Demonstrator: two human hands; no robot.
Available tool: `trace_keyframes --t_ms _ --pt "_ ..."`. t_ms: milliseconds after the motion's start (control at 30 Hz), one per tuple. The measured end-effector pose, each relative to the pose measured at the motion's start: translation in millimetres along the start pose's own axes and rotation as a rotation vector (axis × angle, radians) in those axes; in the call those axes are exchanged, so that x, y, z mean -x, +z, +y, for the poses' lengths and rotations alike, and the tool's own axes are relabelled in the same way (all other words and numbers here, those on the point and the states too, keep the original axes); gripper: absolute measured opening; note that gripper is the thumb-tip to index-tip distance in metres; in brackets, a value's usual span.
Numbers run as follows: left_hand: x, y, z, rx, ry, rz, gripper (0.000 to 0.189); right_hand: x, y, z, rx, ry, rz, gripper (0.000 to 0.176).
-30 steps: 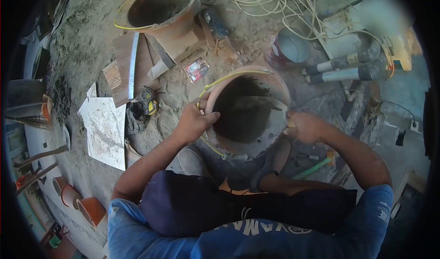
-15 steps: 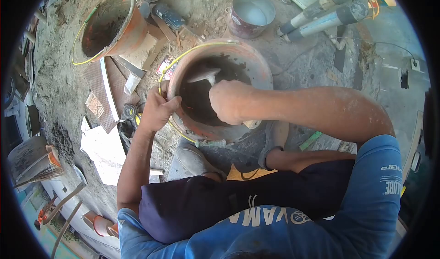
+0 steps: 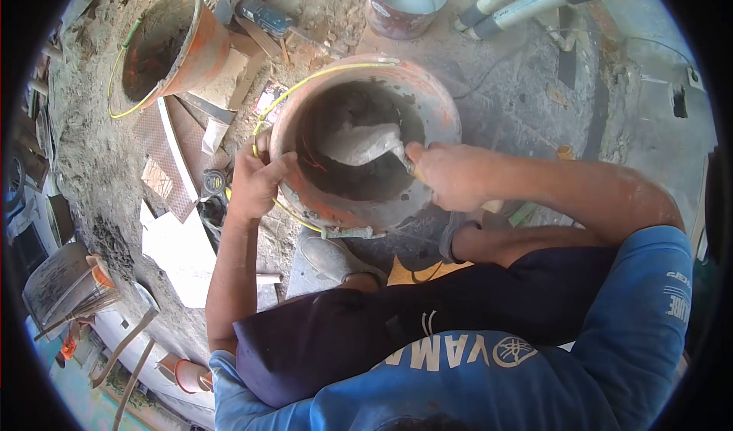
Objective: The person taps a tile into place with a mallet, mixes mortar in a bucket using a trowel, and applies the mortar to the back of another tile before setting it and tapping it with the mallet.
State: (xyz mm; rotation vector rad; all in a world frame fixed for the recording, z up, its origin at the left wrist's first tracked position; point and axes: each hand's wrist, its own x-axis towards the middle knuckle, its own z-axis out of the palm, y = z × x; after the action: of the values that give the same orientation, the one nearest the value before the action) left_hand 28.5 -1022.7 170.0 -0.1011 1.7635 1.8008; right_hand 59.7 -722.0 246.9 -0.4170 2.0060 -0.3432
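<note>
Between my feet stands an orange bucket (image 3: 439, 118) smeared with grey, with a yellow wire handle (image 3: 321, 73) round its rim. Grey wet mix (image 3: 336, 104), probably mortar, lies inside. My left hand (image 3: 258, 173) grips the bucket's left rim, thumb on top and fingers outside. In my right hand (image 3: 458, 177), fingers closed round the handle, is a trowel (image 3: 366, 142). Its blade, coated in pale grey, is over the mix inside the bucket, pointing left. Whether the blade's underside touches the mix is hidden.
A second orange bucket (image 3: 210, 53) leans at the upper left, beside a blue power tool (image 3: 263, 15). A smaller pail of whitish liquid (image 3: 405, 20) stands behind. Pipes (image 3: 527, 7) lie upper right. A tape measure (image 3: 214, 182) and white board (image 3: 179, 255) lie left.
My right hand has moved right, to the bucket's rim, and the trowel blade now shows more fully, turned flatter over the mix. My left hand stays on the rim. The view has shifted slightly.
</note>
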Motion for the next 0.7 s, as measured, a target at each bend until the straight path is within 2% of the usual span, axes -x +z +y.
trace_keyframes --t_ms 67,100,167,200,267,300,333,400,467,533,567,600,700 --pt "3.5 -2.7 8.4 0.042 0.054 0.043 0.041 -0.6 -17.1 -6.4 -0.080 0.005 -0.030 0.057" --pt "6.3 4.5 18.0 0.074 0.078 0.073 0.022 -2.8 -19.3 -13.1 -0.150 0.031 0.036 0.056" --pt "5.5 -1.6 17.1 -0.005 0.082 0.061 0.023 -10.8 -17.0 -33.7 -0.261 0.039 0.158 0.053" --pt "3.4 -5.6 13.8 -0.054 0.095 0.065 0.024 -11.9 -9.0 -47.0 -0.171 -0.048 0.157 0.052" --pt "3.9 -7.6 11.4 -0.078 0.076 0.054 0.025 -9.3 25.8 -65.3 -0.061 -0.076 0.281 0.054" --pt "4.3 -4.2 14.8 -0.112 0.123 0.061 0.026 -5.6 39.0 -62.1 0.111 -0.120 0.216 0.060" --pt "5.4 -1.8 14.6 -0.139 0.170 0.074 0.026 -3.6 47.9 -51.0 0.094 -0.115 0.208 0.060" --pt "9.0 -5.5 6.8 -0.144 0.154 0.054 0.027 3.1 54.7 -30.2 0.369 -0.078 0.115 0.064" --pt "9.5 6.0 14.9 -0.161 0.221 0.104 0.027 5.9 44.1 -17.1 0.415 -0.089 0.073 0.061" --pt "9.7 10.6 18.8 -0.170 0.201 0.110 0.026 4.1 22.1 -13.9 0.100 -0.057 -0.102 0.055" --pt "9.6 10.7 17.8 -0.108 0.175 0.126 0.027 11.6 8.3 -17.6 0.025 -0.116 0.013 0.049" --pt "11.0 9.8 16.3 -0.049 0.144 0.145 0.027 7.9 3.1 -26.1 0.010 -0.119 0.013 0.049" --pt "12.7 -1.2 13.3 -0.154 0.086 0.123 0.032 -7.9 -8.7 -61.5 -0.109 -0.145 0.133 0.050"
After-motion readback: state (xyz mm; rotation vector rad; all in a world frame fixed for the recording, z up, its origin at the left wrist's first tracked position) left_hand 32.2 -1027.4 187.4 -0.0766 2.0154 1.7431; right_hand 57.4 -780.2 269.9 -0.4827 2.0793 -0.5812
